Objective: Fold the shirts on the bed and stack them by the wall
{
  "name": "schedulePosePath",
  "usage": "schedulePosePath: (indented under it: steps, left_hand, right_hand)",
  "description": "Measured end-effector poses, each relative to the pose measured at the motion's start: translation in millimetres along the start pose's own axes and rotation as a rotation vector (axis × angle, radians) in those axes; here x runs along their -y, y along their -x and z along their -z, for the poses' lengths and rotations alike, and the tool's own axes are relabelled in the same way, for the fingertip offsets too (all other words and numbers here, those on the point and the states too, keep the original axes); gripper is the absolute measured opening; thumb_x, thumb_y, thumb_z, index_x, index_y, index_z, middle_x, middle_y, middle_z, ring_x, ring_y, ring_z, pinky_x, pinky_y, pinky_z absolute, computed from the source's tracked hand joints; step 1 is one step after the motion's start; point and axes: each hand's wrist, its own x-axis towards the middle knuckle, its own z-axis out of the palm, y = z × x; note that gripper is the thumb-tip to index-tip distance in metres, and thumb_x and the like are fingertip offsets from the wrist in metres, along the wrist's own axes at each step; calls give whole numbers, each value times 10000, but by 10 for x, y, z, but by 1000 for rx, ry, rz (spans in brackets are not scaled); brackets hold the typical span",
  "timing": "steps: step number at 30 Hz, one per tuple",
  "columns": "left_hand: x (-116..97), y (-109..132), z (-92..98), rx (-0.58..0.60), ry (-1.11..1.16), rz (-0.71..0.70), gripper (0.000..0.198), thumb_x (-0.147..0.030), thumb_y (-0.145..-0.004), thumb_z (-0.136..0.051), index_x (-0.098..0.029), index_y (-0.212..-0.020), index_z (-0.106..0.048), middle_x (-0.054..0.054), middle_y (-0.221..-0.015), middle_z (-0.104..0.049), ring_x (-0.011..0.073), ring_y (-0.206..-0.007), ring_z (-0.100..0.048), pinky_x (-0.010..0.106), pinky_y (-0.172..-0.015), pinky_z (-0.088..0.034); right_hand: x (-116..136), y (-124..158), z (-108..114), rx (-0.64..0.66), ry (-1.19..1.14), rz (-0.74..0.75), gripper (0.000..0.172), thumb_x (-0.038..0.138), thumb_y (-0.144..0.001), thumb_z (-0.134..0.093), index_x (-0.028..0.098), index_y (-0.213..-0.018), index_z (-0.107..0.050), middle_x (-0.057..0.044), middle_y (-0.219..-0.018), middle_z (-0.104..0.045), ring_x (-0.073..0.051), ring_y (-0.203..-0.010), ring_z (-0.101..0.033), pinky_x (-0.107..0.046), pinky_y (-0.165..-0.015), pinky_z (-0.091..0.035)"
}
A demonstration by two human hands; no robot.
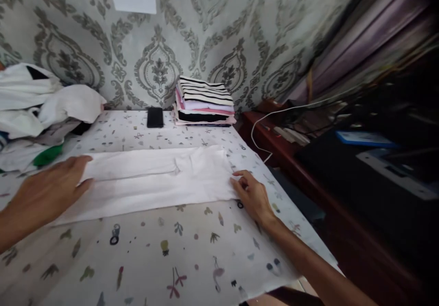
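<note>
A white garment (161, 178) lies folded into a long flat strip across the patterned tablecloth (147, 260). One folded edge runs along its middle and ends in a small bunch of creases. Resting at its left end is my left hand (55, 187), with the thumb apart from the stretched fingers. My right hand (252, 196) is at the opposite end, its thumb and curled fingers pinching the garment's right edge. What kind of garment it is, I cannot tell.
Folded clothes (205, 102) are stacked near the wall, a striped one on top. Beside them lies a black phone-like object (155, 117). A loose pile of clothes (44, 109) fills the far left. On the right, a white cable (288, 108) trails over a dark red wooden surface (274, 146).
</note>
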Motion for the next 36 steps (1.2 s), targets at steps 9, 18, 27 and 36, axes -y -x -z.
schedulePosePath:
  steps: [9, 18, 27, 36]
  left_hand:
    - [-2204, -1165, -1046, 337, 79, -407, 292, -341, -874, -511, -185, -1100, -610, 94, -1095, -702, 242, -998, -649, 324, -831, -472]
    - [-2421, -1287, -1430, 228, 65, -352, 65, -198, -835, -567, -220, -861, -623, 48, -951, -701, 226, -915, -638, 306, -752, -448]
    - [-2466, -1334, -1445, 244, 117, -385, 92, -258, -816, -655, -215, -889, -620, 16, -811, -669, 201, -761, -610, 295, -654, -408]
    - [-2509, -1267, -1483, 219, 40, -443, 154, -253, -961, -488, -216, -1074, -586, 64, -1009, -695, 244, -941, -625, 335, -793, -441]
  right_hand:
    - [-57, 281, 23, -44, -94, -24, 427, 383, -874, -536, 194, -1254, -588, 18, -714, -578, -157, -610, -523, -277, -582, -437]
    - [-105, 292, 68, -45, -150, 4, 356, 363, -923, -483, 193, -1219, -585, 31, -670, -549, -152, -612, -505, -274, -600, -433]
    - [-125, 267, 58, -41, -129, -1, 361, 362, -926, -468, 186, -1222, -578, 49, -631, -488, -147, -584, -468, -269, -575, -383]
    - [-182, 254, 28, -46, -17, 11, 386, 285, -882, -491, 174, -1228, -621, 34, -624, -554, -168, -606, -537, -310, -673, -457]
